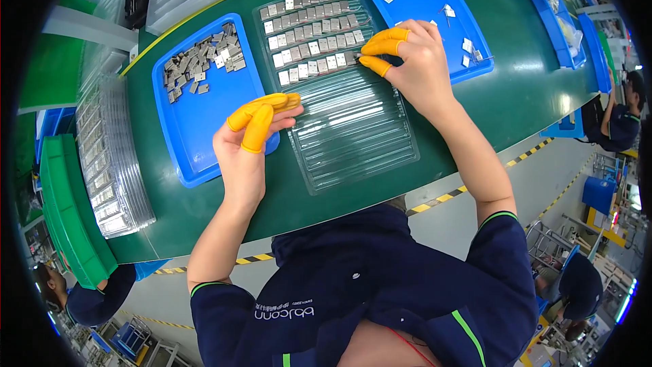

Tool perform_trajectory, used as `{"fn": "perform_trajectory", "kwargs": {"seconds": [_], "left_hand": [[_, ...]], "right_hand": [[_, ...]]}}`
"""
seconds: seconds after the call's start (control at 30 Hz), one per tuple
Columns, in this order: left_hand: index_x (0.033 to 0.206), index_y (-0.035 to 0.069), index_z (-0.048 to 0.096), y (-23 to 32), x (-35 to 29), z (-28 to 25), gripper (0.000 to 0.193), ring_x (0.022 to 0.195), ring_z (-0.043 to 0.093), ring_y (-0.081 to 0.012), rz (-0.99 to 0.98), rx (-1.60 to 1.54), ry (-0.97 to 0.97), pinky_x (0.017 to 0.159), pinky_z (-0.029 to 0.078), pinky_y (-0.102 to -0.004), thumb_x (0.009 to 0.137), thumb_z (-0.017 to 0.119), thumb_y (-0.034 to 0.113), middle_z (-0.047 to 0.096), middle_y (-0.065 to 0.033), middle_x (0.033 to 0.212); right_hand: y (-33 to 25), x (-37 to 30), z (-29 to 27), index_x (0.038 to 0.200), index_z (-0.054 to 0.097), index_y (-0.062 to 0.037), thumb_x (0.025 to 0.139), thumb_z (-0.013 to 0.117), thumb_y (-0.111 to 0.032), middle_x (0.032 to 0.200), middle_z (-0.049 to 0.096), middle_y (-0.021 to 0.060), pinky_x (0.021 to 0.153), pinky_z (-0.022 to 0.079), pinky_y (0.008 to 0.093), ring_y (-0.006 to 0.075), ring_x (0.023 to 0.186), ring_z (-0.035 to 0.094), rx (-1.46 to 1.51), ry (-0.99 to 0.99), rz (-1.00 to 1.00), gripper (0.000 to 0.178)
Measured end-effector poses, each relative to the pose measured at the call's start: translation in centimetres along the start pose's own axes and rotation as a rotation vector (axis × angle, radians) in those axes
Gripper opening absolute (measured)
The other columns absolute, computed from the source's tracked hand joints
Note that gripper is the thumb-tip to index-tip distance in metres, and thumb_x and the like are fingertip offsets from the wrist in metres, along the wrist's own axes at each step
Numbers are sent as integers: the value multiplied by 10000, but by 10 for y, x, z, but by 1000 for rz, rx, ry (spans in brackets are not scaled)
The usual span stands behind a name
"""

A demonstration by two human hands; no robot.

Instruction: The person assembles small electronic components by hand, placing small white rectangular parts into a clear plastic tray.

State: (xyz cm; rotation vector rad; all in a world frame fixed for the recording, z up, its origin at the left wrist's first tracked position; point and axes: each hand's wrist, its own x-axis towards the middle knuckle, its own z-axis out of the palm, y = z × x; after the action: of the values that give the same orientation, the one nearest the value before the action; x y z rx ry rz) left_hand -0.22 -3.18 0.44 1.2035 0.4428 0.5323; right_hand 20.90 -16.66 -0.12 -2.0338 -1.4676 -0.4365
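A clear ribbed plastic tray point(353, 139) lies in front of me, its far part filled with several rows of small silver rectangular blocks point(312, 48). At the right end of the nearest filled row, my right hand point(414, 61) pinches one small silver block point(351, 58) between yellow-covered fingertips. My left hand point(248, 136) hovers by the tray's left edge, its yellow-covered thumb and fingers pressed together; whatever they hold, if anything, is hidden. Left of the tray, a blue bin point(200, 132) contains a loose pile of similar silver blocks point(204, 58).
On the right, another blue bin point(424, 0) holds a few small white pieces with thin wires point(467, 45). Stacked clear trays point(112, 156) and a green bin point(71, 211) line the left side. More blue bins point(553, 13) stand far right. Other people work nearby.
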Motion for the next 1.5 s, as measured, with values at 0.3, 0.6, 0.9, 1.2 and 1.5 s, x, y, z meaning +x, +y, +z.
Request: {"fn": "perform_trajectory", "kwargs": {"seconds": [0.3, 0.6, 0.9, 1.2, 1.5], "left_hand": [[1013, -59, 559, -1, 0, -8, 246, 880, 633, -317, 31, -12, -13, 735, 510, -324, 907, 492, 152, 620, -209, 974], [971, -57, 595, 5, 1, -8, 217, 821, 645, -263, -18, 63, 65, 729, 501, -287, 896, 513, 130, 638, -184, 933], [916, 32, 671, 8, 11, -7, 163, 1031, 554, -235, 453, 1006, 59, 906, 409, -334, 757, 636, 34, 648, -85, 990], [1029, 80, 633, 21, 36, -47, 245, 1005, 535, -283, 360, 1251, 227, 890, 402, -337, 785, 612, 76, 603, -135, 1037], [969, 96, 663, 23, 47, -71, 257, 844, 544, -256, 245, 1448, 329, 772, 435, -338, 720, 699, 148, 596, -121, 904]], "right_hand": [[9, -4, 9, 718, 695, -69, 605, 738, -156, 726, 636, 51, 839, 380, 349, 175, 813, 562, 37, -44, -7, 150], [12, -8, 14, 699, 680, -33, 628, 721, -148, 723, 634, 86, 862, 372, 364, 201, 844, 561, -16, -134, 29, 141], [9, -7, 8, 781, 709, -96, 681, 706, -192, 768, 643, 64, 876, 360, 376, 194, 841, 559, 48, -128, 44, 138], [76, 1, -37, 933, 684, -88, 713, 699, -169, 809, 634, 146, 621, 475, 336, 268, 690, 597, 19, -106, 370, 235], [49, 13, -10, 939, 637, 27, 775, 642, -146, 853, 629, 163, 653, 480, 321, 261, 688, 609, -44, -215, 355, 239]]}}
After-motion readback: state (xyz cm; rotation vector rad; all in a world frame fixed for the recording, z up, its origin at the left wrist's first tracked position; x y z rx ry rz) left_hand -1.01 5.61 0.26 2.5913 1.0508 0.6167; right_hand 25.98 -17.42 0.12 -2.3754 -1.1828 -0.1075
